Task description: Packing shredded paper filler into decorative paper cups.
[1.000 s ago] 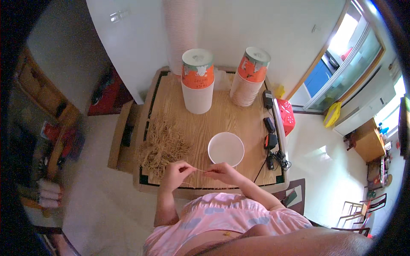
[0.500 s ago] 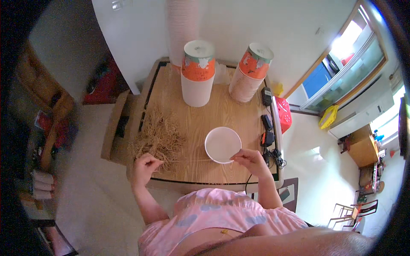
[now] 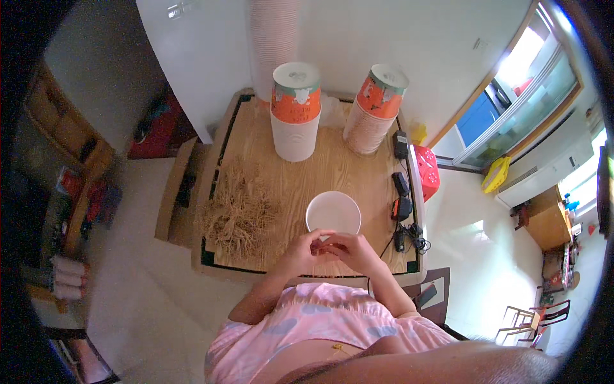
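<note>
My left hand (image 3: 307, 251) and my right hand (image 3: 352, 249) meet at the near rim of a round white paper tub (image 3: 333, 211) with its open mouth up. The fingers of both are curled and pinched together, tip to tip. Whatever lies between them is too small or too hidden to make out. On the table left of the hands spreads a tangled heap of thin, dry brown strands (image 3: 240, 214). Neither hand touches the heap.
Behind the tub stand two upturned stacks of paper tubs, a left stack (image 3: 295, 115) and a right stack (image 3: 377, 109). A taller pale stack (image 3: 274, 38) rises at the wall. Black adapters (image 3: 400, 185) and cables line the right edge of the wooden table (image 3: 332, 160).
My left hand has moved right, from beside the brown heap to my right hand. The right hand has shifted slightly left and down. A faint strand between them no longer shows.
</note>
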Demonstrator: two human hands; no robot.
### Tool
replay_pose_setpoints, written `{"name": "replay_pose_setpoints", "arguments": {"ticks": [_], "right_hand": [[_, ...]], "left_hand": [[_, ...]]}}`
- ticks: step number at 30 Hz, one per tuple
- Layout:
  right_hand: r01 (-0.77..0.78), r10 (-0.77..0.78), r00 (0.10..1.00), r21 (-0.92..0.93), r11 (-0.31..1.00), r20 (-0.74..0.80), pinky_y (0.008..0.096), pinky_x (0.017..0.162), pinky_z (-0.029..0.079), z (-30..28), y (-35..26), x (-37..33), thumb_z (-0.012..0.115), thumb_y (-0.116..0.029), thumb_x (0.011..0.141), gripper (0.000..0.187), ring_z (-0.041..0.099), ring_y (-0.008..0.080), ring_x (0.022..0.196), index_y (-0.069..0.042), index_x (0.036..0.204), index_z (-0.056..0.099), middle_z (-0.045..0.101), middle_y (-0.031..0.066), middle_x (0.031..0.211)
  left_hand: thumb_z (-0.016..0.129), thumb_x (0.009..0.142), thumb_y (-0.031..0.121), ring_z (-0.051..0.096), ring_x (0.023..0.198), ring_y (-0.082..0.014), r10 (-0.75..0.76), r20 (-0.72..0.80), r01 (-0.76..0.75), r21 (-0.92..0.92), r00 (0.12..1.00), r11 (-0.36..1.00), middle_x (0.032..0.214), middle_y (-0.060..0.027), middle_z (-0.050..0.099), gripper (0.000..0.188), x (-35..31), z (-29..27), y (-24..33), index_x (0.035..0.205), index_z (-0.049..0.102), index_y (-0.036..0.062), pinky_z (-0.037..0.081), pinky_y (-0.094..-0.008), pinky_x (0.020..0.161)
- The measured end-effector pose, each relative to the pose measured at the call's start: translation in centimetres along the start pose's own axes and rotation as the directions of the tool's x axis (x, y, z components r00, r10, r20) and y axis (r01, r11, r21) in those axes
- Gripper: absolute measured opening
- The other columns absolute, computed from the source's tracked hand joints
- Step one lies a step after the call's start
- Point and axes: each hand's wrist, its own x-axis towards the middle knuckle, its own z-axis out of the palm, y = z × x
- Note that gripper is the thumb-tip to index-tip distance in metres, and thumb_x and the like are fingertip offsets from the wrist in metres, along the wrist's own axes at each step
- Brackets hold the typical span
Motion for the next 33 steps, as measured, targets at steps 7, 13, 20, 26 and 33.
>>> {"name": "replay_pose_setpoints", "arguments": {"ticks": [7,13,20,26,33], "right_hand": [[-0.088,0.089,0.996,-0.101,0.991,0.007,0.0277,0.061,0.047,-1.0,0.4,0.4,0.058,-0.006,0.079,0.007,0.059,0.0141,0.067,-0.001,0.081,0.062,0.062,0.0088,0.072],[-0.006,0.002,1.000,-0.134,0.991,-0.027,0.0221,0.051,0.041,-0.3,1.3,1.0,0.055,-0.011,0.083,0.013,0.050,0.0076,0.055,0.000,0.079,0.060,0.056,0.0034,0.062],[-0.009,0.008,1.000,-0.126,0.992,-0.005,0.0227,0.051,0.041,-0.2,1.6,1.0,0.052,-0.014,0.086,0.018,0.050,0.0083,0.056,0.001,0.076,0.056,0.054,0.0040,0.061],[-0.037,0.031,0.997,-0.084,0.996,-0.072,0.0238,0.053,0.039,-0.1,2.7,0.0,0.051,-0.013,0.086,0.017,0.047,0.0089,0.058,0.001,0.076,0.054,0.051,0.0038,0.062],[-0.031,0.034,0.989,0.021,0.999,-0.141,0.0261,0.061,0.041,-0.5,2.1,0.2,0.054,-0.007,0.084,0.005,0.049,0.0117,0.067,-0.002,0.082,0.053,0.054,0.0036,0.072]], "left_hand": [[0.070,0.072,0.014,0.040,0.055,-0.0033,-0.016,-0.146,0.023,0.045,0.989,0.999,0.059,0.0060,0.044,0.036,-0.5,-0.6,0.7,0.105,0.058,0.0065,0.036,-0.0194,0.051],[0.069,0.073,0.012,0.042,0.055,-0.0025,-0.008,-0.276,0.015,0.023,0.961,1.000,0.059,0.0058,0.046,0.021,-1.4,-0.3,-0.7,0.092,0.064,0.0059,0.037,-0.0186,0.051],[0.065,0.076,0.008,0.051,0.060,-0.0039,0.183,-0.321,-0.135,0.168,0.929,0.977,0.070,0.0004,0.058,0.010,-0.6,-0.3,0.5,0.085,0.063,0.0044,0.041,-0.0185,0.054],[0.058,0.081,0.006,0.049,0.059,-0.0034,0.026,-0.223,-0.049,-0.099,0.974,0.994,0.069,0.0009,0.056,0.004,0.3,1.1,0.9,0.083,0.056,0.0029,0.040,-0.0189,0.053],[0.061,0.078,0.006,0.041,0.053,-0.0012,0.040,-0.270,-0.026,0.054,0.962,0.998,0.062,0.0040,0.052,0.005,0.6,0.7,0.1,0.081,0.058,0.0037,0.034,-0.0188,0.046]]}}
